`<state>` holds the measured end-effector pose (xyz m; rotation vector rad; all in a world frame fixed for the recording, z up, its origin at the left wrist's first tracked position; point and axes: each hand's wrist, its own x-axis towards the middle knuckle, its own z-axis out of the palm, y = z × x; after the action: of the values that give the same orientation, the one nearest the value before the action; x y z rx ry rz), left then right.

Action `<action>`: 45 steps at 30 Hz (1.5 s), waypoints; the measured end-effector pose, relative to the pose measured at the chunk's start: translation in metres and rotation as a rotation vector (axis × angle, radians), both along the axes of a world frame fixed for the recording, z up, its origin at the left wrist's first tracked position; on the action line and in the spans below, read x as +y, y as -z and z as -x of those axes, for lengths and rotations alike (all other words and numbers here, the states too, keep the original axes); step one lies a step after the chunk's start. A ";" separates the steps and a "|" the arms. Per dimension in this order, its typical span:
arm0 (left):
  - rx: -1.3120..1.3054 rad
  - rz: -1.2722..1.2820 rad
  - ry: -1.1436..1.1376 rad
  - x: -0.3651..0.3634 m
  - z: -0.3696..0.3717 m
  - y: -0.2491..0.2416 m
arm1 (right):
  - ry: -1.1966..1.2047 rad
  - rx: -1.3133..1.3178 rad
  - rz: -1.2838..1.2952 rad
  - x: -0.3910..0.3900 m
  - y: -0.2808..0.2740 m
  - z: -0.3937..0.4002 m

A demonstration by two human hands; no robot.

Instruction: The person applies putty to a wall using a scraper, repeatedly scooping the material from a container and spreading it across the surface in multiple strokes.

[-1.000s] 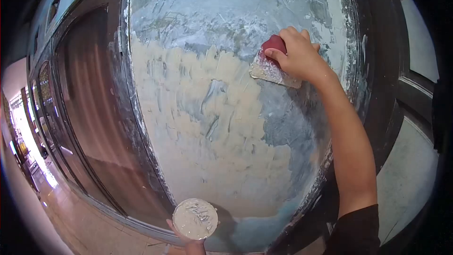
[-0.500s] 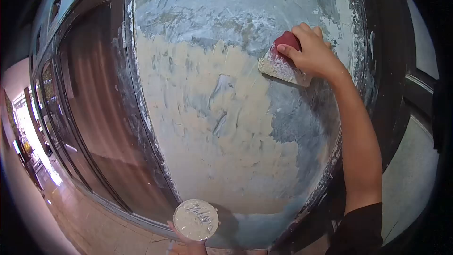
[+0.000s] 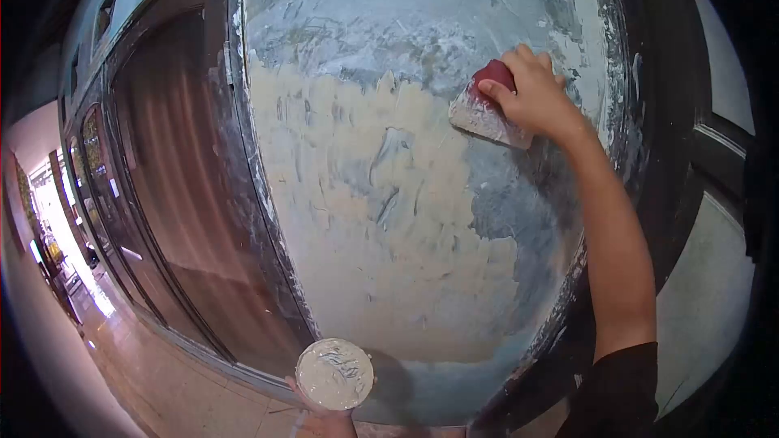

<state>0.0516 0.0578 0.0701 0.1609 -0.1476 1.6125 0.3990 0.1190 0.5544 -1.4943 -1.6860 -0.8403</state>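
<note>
My right hand (image 3: pixel 542 93) grips a putty knife (image 3: pixel 491 118) with a red handle and a wide, putty-smeared blade. Its blade lies against the upper right of a grey wall panel (image 3: pixel 519 203), at the edge of a cream putty layer (image 3: pixel 341 186). That layer covers much of the panel's middle, with streaks and thin grey patches in it. Low in the view, my left hand (image 3: pixel 324 418) holds a round tub (image 3: pixel 335 375) from below and the side. Cream putty with grey marks fills the tub's top; most of the left fingers are hidden beneath it.
To the left stands a dark-framed glass door (image 3: pixel 178 178) with a brownish curtain behind it. Dark frames with pale panels (image 3: pixel 702 300) rise on the right. A tiled floor (image 3: pixel 178 381) runs along the lower left toward a bright opening.
The putty knife and my right hand sit slightly lower in the view. The whole scene has shifted a little to the right. Both hands keep their holds.
</note>
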 end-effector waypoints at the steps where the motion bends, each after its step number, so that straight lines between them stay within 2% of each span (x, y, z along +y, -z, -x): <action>1: -0.001 -0.005 -0.001 0.000 -0.001 -0.005 | 0.018 -0.015 0.025 0.000 0.001 0.003; 3: 0.120 -0.065 0.064 -0.001 -0.002 -0.011 | 0.016 0.004 -0.043 0.002 0.002 0.005; 5: 0.177 -0.076 0.034 0.000 -0.001 -0.007 | -0.025 0.075 -0.134 0.009 0.000 -0.002; 9: 0.267 -0.015 -0.076 0.001 0.006 -0.004 | -0.107 0.184 -0.059 0.011 -0.009 -0.011; 12: 0.162 -0.010 -0.035 -0.010 0.010 -0.013 | -0.080 0.119 -0.080 0.007 0.000 -0.003; 14: 0.180 -0.015 -0.041 -0.012 0.009 -0.014 | -0.039 0.096 -0.040 0.005 0.007 0.003; 16: 0.196 -0.022 -0.045 -0.008 0.008 -0.007 | 0.029 0.009 -0.118 0.012 0.015 0.005; 18: 0.180 0.089 -0.099 0.001 0.011 0.009 | 0.032 0.052 -0.139 0.010 0.005 0.002; 20: 0.204 -0.008 -0.037 -0.012 0.011 -0.006 | -0.015 0.245 -0.129 0.005 -0.010 -0.008; 22: 0.232 -0.076 -0.003 -0.020 0.011 -0.015 | -0.066 0.294 -0.105 0.003 -0.010 -0.016; 23: 0.034 -0.050 0.090 -0.030 0.010 -0.026 | -0.089 0.287 -0.064 0.001 -0.007 -0.018; 24: 0.030 -0.051 0.089 -0.031 0.011 -0.023 | -0.111 0.279 -0.024 -0.001 -0.004 -0.017; 26: 0.315 -0.105 -0.050 -0.029 0.017 -0.011 | -0.074 0.218 -0.002 -0.003 0.012 -0.007; 27: 0.130 0.005 -0.041 -0.029 0.018 -0.012 | -0.047 0.151 -0.065 0.000 0.023 -0.002; 28: 0.131 0.001 -0.042 -0.030 0.018 -0.013 | -0.020 0.084 -0.128 0.001 0.028 0.001; 30: 0.010 -0.048 0.074 -0.035 0.017 -0.017 | -0.026 0.076 -0.082 0.002 0.026 0.003; 31: 0.476 -0.120 -0.089 -0.034 0.019 -0.015 | 0.018 0.075 -0.125 0.005 0.023 0.003; 32: 0.474 -0.121 -0.092 -0.034 0.018 -0.015 | 0.060 0.073 -0.167 0.004 0.016 0.007; 33: 0.249 -0.053 -0.027 -0.035 0.017 -0.016 | 0.088 0.195 -0.071 -0.006 -0.002 0.005; 34: 0.027 0.017 0.038 -0.038 0.017 -0.017 | 0.087 0.198 -0.067 -0.010 -0.012 0.001; 36: 0.044 -0.008 0.043 -0.041 0.021 -0.018 | 0.052 0.396 -0.142 -0.014 -0.025 -0.015; 38: 0.052 -0.036 0.052 -0.041 0.023 -0.015 | 0.022 0.429 -0.170 -0.015 -0.022 -0.022; 40: 0.341 -0.128 -0.071 -0.037 0.027 -0.006 | -0.034 0.302 -0.063 -0.016 -0.008 -0.024; 43: 0.186 -0.054 -0.051 -0.034 0.028 0.002 | 0.020 0.152 -0.023 -0.011 0.016 -0.010; 45: 0.191 -0.051 -0.055 -0.035 0.024 -0.001 | 0.020 0.116 -0.037 -0.006 0.024 -0.007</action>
<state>0.0272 0.0232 0.0709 0.3598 -0.0373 1.6389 0.4058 0.1134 0.5302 -1.5079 -1.5654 -0.7766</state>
